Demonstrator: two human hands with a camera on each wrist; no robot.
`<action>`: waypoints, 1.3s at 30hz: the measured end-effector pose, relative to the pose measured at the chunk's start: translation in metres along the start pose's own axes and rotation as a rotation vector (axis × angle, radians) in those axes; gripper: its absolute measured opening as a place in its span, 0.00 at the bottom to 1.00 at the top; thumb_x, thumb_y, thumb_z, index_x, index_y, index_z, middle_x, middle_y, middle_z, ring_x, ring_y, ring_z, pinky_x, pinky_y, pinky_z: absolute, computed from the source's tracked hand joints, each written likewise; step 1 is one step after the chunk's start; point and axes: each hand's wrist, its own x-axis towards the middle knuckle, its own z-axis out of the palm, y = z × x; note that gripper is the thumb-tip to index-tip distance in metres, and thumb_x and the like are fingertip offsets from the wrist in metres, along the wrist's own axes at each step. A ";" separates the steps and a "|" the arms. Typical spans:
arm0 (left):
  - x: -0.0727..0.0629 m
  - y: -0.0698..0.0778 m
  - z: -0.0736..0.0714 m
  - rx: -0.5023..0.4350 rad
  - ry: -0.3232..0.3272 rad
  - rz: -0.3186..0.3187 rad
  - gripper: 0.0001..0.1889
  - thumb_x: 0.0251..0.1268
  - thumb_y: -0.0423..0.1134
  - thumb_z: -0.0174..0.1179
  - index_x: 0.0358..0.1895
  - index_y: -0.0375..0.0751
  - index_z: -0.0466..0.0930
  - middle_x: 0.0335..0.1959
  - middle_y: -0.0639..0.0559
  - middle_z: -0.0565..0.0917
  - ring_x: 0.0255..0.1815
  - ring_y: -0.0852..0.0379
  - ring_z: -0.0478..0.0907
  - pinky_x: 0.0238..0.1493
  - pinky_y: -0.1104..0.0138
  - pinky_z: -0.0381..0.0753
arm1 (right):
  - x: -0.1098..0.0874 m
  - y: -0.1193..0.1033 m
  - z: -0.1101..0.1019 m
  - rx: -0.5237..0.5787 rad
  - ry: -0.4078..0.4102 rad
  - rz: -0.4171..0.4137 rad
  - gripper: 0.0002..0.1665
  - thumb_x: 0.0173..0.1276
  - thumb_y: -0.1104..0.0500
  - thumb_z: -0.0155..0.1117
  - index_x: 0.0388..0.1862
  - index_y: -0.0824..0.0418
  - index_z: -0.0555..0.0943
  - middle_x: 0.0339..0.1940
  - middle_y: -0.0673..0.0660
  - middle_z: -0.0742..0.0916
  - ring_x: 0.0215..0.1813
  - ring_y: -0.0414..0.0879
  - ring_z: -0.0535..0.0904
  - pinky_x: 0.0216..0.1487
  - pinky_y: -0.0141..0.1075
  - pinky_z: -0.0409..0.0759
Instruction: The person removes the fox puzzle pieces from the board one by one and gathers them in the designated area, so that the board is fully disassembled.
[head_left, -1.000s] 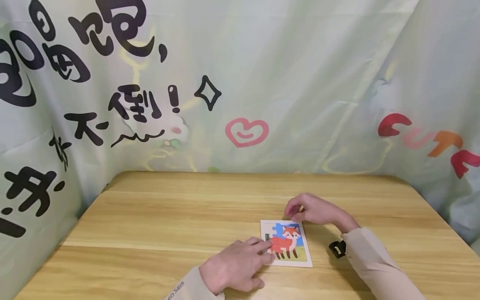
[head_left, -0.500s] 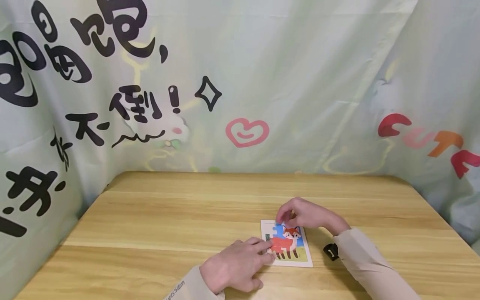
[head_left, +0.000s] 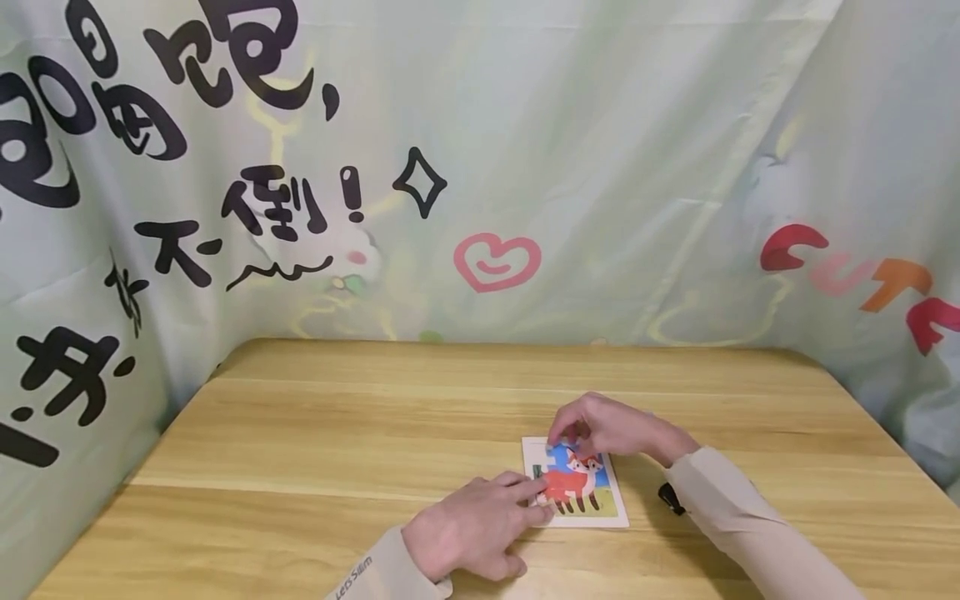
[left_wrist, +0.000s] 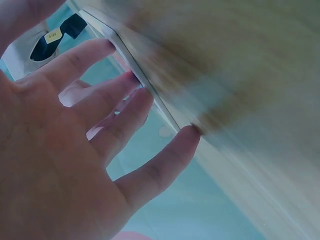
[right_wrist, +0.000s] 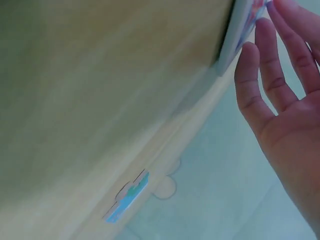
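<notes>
A small jigsaw board (head_left: pixel 617 510) with a white border and a red fox picture lies on the wooden table. Bare white backing shows at its upper left. My left hand (head_left: pixel 476 527) lies flat at the board's left side, fingertips resting on its edge; the left wrist view shows these fingers (left_wrist: pixel 131 117) spread along the rim. My right hand (head_left: pixel 611 427) reaches over the top edge, thumb and index finger bent around a blue jigsaw piece (head_left: pixel 557 455) in the upper row, partly hidden by the fingers. The right wrist view shows the other fingers (right_wrist: pixel 247 75) loosely curved.
One loose jigsaw piece (right_wrist: pixel 127 196), blue with some green, lies on the table in the right wrist view. A black strap buckle (head_left: pixel 670 498) hangs at the right wrist. The wooden table (head_left: pixel 337 417) reaches back to a printed curtain (head_left: pixel 600 167).
My right hand has moved left along the board's top edge, from its right part to the upper middle, and its fingertips now overlap the picture. The left hand keeps its place.
</notes>
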 end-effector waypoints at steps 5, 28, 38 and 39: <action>0.000 0.000 0.000 -0.003 0.008 0.002 0.34 0.63 0.56 0.68 0.74 0.61 0.71 0.78 0.56 0.62 0.74 0.58 0.62 0.59 0.60 0.78 | 0.002 0.002 0.002 0.006 -0.010 -0.027 0.23 0.51 0.81 0.68 0.44 0.63 0.89 0.40 0.50 0.88 0.37 0.41 0.79 0.38 0.34 0.82; 0.000 0.000 0.002 0.002 0.026 0.007 0.33 0.63 0.56 0.67 0.73 0.60 0.72 0.77 0.56 0.64 0.74 0.57 0.63 0.60 0.61 0.78 | 0.007 -0.005 0.007 -0.064 -0.032 -0.003 0.35 0.50 0.82 0.70 0.59 0.66 0.83 0.39 0.47 0.86 0.33 0.40 0.75 0.34 0.31 0.79; 0.000 0.000 0.000 0.016 0.024 0.007 0.32 0.65 0.55 0.66 0.73 0.62 0.72 0.78 0.56 0.63 0.74 0.58 0.63 0.61 0.60 0.78 | 0.011 -0.005 0.004 -0.047 -0.076 0.011 0.36 0.45 0.86 0.63 0.53 0.62 0.85 0.36 0.48 0.83 0.31 0.38 0.71 0.31 0.30 0.75; 0.000 0.000 0.000 0.014 0.022 0.007 0.32 0.65 0.55 0.66 0.73 0.62 0.72 0.78 0.56 0.63 0.74 0.58 0.63 0.61 0.59 0.78 | 0.011 -0.004 0.003 -0.044 -0.080 0.009 0.36 0.45 0.86 0.63 0.52 0.62 0.85 0.36 0.47 0.82 0.31 0.38 0.71 0.31 0.30 0.75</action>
